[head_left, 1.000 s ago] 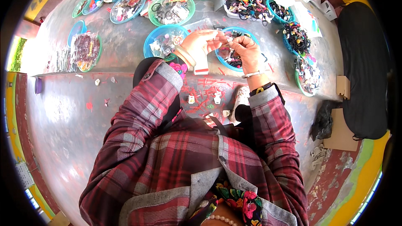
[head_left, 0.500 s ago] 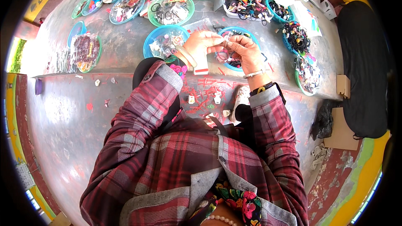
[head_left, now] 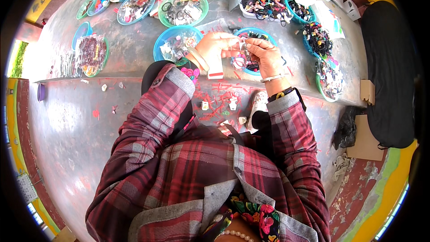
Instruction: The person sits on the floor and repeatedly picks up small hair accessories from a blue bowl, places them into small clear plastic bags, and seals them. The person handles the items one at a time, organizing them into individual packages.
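My left hand (head_left: 218, 47) and my right hand (head_left: 265, 56) meet over a blue basket (head_left: 273, 45) of dark and coloured hair ties. Both hands are closed, thumbs and fingertips pinching at a tiny whitish spot between them. What they grip is too small to make out. Below the fingertips shows a round pink-and-white piece (head_left: 239, 61); whether it hangs from them or lies in the basket I cannot tell. A white card strip with a red end (head_left: 216, 68) shows under my left palm. Left of that hand stands another blue basket (head_left: 157, 45) holding clear packets.
Several baskets of small goods stand on the raised grey ledge (head_left: 130, 56), among them a green basket (head_left: 205, 11) and a white tray (head_left: 251, 16) heaped with hair ties. Red scraps (head_left: 219, 96) litter the lower floor near my shoe (head_left: 258, 107). A long black bag (head_left: 389, 71) stands at right.
My fingertips have shifted slightly, with the right fingers straighter and the whitish spot showing between the hands. The white card strip sits a little higher. The baskets look the same.
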Motion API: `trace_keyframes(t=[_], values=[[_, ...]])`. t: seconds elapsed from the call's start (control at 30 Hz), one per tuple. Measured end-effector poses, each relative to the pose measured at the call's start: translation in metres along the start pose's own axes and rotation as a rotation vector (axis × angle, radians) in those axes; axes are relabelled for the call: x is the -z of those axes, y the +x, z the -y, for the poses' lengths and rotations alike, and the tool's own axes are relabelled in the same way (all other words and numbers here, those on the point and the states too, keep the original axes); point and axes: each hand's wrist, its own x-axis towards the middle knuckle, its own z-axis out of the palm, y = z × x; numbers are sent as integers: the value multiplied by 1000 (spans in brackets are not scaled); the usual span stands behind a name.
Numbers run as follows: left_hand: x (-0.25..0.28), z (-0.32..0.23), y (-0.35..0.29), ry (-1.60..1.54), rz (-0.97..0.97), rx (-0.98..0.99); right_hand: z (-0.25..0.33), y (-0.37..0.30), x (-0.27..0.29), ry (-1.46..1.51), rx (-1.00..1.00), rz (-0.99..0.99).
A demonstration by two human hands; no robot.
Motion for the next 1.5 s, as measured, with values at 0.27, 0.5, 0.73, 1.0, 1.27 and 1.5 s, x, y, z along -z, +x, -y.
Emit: trace_keyframes(t=[0.27,0.5,0.73,1.0,1.27,1.5], values=[[0,-4,-2,-24,35,8,3,-3,-2,51,-18,-2],[-1,-8,-4,-74,82,-2,6,-6,-4,97,4,27],[-8,-12,-4,-67,41,49,2,-4,-3,-4,70,30],[-1,2,0,-12,-35,30,-3,-2,-2,-150,154,47],[-4,-1,0,72,-115,-61,8,-3,-7,51,132,-43],[-13,-1,-3,217,-77,-138,0,-3,-7,150,-114,128]])
